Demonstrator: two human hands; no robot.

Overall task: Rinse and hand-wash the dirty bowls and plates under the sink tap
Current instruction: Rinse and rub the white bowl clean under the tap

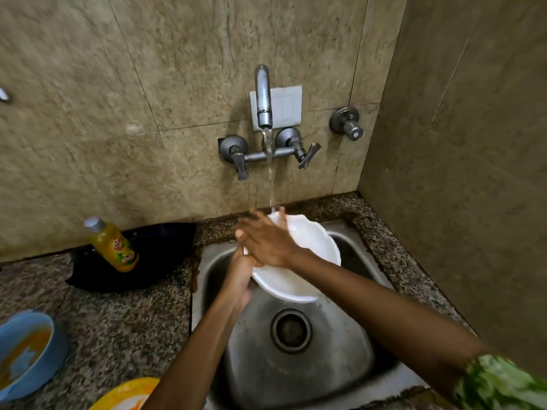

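A white scalloped bowl [307,261] is held tilted over the steel sink [334,377], under the running tap [263,96]. My left hand [241,275] grips the bowl's left rim from below. My right hand [263,238] lies across the bowl's upper left part with fingers spread and fairly straight, touching its surface where the water stream [270,179] lands. A blue bowl [29,353] smeared with orange residue sits on the counter at the far left. A yellow plate [127,395] with residue shows at the bottom edge.
A yellow dish-soap bottle [114,247] leans on a black cloth or pan [154,247] left of the sink. The granite counter [118,321] surrounds the sink. Two tap levers [307,156] and a separate valve [349,125] stick out of the tiled wall.
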